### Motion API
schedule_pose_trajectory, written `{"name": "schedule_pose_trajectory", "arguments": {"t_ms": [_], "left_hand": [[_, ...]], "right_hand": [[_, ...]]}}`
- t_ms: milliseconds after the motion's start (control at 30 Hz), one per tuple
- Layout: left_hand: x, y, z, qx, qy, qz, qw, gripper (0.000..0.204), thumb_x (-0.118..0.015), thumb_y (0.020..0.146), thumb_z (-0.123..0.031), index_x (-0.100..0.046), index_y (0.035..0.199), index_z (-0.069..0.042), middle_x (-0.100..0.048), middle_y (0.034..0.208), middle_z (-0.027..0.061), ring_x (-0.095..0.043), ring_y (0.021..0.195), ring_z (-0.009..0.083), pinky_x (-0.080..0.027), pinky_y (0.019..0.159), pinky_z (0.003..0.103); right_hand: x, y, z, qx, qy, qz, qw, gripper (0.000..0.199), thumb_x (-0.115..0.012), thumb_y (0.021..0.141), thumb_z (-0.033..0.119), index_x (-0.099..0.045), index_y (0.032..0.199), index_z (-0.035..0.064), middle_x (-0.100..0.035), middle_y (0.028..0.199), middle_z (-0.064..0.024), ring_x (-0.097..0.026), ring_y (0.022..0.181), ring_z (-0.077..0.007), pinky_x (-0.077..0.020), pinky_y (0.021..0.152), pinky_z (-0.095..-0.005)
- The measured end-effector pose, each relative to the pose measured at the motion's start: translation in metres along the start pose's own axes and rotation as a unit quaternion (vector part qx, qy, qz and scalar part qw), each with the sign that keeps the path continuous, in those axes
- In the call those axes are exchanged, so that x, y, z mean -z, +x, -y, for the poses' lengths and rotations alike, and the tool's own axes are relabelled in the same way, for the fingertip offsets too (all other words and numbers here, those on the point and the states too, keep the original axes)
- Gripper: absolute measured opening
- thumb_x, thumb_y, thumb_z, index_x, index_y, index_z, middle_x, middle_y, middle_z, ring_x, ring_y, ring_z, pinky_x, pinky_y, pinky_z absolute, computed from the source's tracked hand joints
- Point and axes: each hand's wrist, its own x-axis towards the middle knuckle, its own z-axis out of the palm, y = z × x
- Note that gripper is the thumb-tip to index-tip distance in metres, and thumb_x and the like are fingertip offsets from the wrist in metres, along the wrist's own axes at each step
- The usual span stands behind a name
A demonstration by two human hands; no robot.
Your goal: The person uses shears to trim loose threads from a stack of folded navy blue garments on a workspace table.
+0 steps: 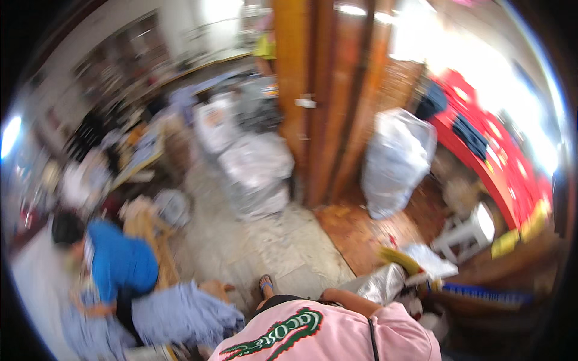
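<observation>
My pink shirt (343, 337), with a green print, fills the bottom middle. My bent right arm (352, 302) shows beyond its sleeve, but the hand is hidden. Neither can I make out my left hand. Just left of my shirt lies a pile of light blue cloth (180, 314), the thing nearest my left side. Beyond the shirt a foot in a blue sandal (266, 283) rests on the floor. Close to my right arm are a shiny silvery plastic bundle (385, 283) and some white wrapping (428, 260). The whole picture is smeared by motion.
At the left, a person in a blue shirt (123, 256) bends over cloth. Large stuffed plastic bags (256, 174) stand beside a brown wooden post (325, 108). Another full bag (398, 159) stands right of it, near a white stool (466, 234) and a red-covered table (481, 144).
</observation>
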Motion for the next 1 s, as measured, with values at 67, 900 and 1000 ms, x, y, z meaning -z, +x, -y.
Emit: {"name": "schedule_pose_trajectory", "arguments": {"t_ms": [67,900,1000], "left_hand": [[0.037,0.051,-0.046,-0.016,0.016,0.050,0.999,0.036,-0.068,0.094,-0.034,-0.079,0.117,-0.008,-0.075,0.120,0.0215,-0.071,0.114,0.0404,-0.054,0.100,0.050],[0.039,0.576,-0.568,-0.499,0.363,0.229,0.753,0.035,-0.067,0.091,-0.032,-0.081,0.111,-0.008,-0.078,0.109,0.0220,-0.073,0.105,0.0418,-0.057,0.095,0.049],[-0.032,0.560,-0.653,-0.533,0.339,0.383,0.674,0.042,-0.069,0.092,-0.036,-0.080,0.120,-0.007,-0.077,0.116,0.0222,-0.074,0.109,0.0376,-0.056,0.099,0.045]], "right_hand": [[0.040,-0.017,0.032,-0.054,0.179,-0.009,0.982,0.049,-0.065,0.094,0.053,-0.081,0.101,0.0068,-0.080,0.095,-0.0126,-0.074,0.078,-0.0297,-0.0588,0.073,-0.0451],[0.008,-0.226,0.080,-0.239,0.542,-0.065,0.803,0.030,-0.071,0.088,0.033,-0.080,0.103,0.0081,-0.079,0.103,-0.0128,-0.073,0.094,-0.0278,-0.0555,0.082,-0.0445],[0.043,-0.227,0.052,-0.312,0.640,-0.155,0.685,0.026,-0.071,0.090,0.030,-0.079,0.100,0.0068,-0.078,0.101,-0.0118,-0.072,0.091,-0.0254,-0.0540,0.079,-0.0426]]}}
